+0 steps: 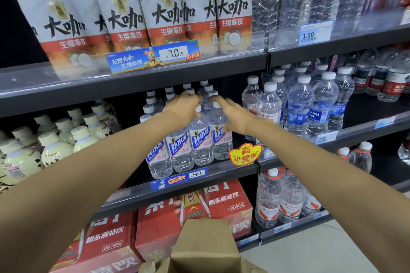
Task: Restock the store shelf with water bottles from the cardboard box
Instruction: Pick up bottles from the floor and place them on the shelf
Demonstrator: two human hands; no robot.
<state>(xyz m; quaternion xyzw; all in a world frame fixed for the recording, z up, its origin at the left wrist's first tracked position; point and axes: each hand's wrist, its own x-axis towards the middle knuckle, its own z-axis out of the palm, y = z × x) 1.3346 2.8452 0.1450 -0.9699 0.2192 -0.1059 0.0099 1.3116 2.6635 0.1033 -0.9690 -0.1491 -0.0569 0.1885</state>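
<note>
Clear water bottles with blue-and-white labels (200,139) stand in rows on the middle shelf (199,175). Both my arms reach into that shelf. My left hand (182,108) rests over the shoulders and caps of the front bottles, fingers curled around one bottle's neck. My right hand (235,117) lies with fingers spread against the side of the rightmost front bottle (220,137). A brown cardboard box (204,248) with an upright flap sits below me at the bottom of the view; its inside is hidden.
Large coffee-drink bottles (164,9) fill the shelf above. Cream-coloured bottles (55,144) stand to the left, other water brands (299,106) to the right. Red drink cartons (195,213) sit on the bottom shelf. A yellow-red promo tag (245,154) sticks out from the shelf edge.
</note>
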